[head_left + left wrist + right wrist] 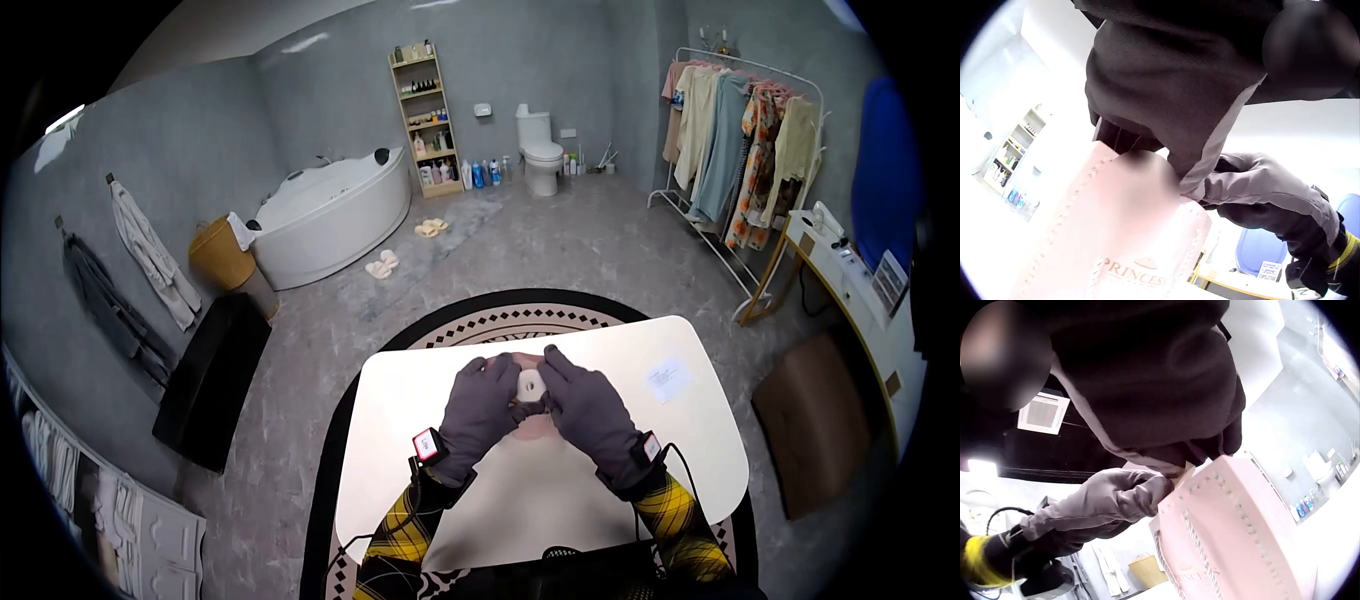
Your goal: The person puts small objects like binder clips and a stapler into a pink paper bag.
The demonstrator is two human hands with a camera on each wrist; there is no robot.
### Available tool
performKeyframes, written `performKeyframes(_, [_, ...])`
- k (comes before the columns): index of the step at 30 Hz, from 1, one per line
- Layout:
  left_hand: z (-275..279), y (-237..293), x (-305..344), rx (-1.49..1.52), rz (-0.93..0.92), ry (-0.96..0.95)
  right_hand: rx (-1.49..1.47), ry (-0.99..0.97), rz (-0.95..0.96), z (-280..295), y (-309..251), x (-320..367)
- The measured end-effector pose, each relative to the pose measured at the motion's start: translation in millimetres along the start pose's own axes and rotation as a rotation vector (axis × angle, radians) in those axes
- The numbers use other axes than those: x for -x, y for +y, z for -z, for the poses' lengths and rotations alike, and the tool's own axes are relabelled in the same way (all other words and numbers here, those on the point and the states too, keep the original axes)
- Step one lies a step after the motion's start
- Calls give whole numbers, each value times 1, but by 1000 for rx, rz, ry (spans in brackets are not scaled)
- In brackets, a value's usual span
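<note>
Pink bag (1241,528) at middle of white table (650,440), just in front of the person, held between both hands; cannot tell whether its base sits on the tabletop. Left hand (480,405) in grey glove, fingers curled, pinching the bag's top edge from the left. Right hand (590,410) in same grey glove, fingers curled, pinching the same top edge from the right, fingertips of the two hands nearly meeting over the opening. Pale stitching along bag edges, twisted cord handle (1194,547) hanging down one face, lettering "PRINCESS" (1134,275) low on the other face. Yellow-and-black check sleeves, small device strapped on each wrist. Round black-and-white rug (520,320) under the table. Well apart, across the grey floor: corner bathtub (330,210), open shelf (428,120) with bottles, toilet (540,150), clothes rack (740,140) with hanging garments on the right
</note>
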State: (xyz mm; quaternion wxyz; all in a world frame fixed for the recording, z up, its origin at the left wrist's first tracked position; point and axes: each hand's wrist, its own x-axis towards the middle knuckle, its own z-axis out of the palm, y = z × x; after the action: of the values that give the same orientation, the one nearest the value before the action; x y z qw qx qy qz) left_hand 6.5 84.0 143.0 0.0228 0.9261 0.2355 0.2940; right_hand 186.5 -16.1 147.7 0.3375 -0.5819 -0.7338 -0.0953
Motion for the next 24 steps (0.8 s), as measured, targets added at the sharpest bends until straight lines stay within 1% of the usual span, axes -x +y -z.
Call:
performKeyframes(1, [-6,-3,4,43,42,-19,-17,-42,-36,-2,0,2])
performKeyframes(2, [-11,-8,5,41,37,-19,-16,-37,-38,-5,4,2])
performKeyframes(4, [-18,-14,10,25,-16,20,7,1,11,-14,9,7])
performKeyframes(7, [-20,-16,11,-27,-67,51,2,-9,-15,-11,6,5])
performKeyframes(8, [-19,-14,10,-24,-63,45,-2,-14,-19,-13,6,7])
performKeyframes(10, [-15,-9,9,-13,1,53,-31,60,-17,-17,9,9])
performKeyframes(11, [-17,-9,10,-12,3,52,-32,57,-17,-18,10,10])
performKeyframes(13, [-23,-11,11,-44,-35,121,-101,60,-28,-19,11,12])
performKeyframes(19, [-22,-8,12,-44,-13,75,-88,47,-35,-19,10,14])
performKeyframes(24, [-28,-11,15,-89,-44,95,-76,25,-21,-21,13,13])
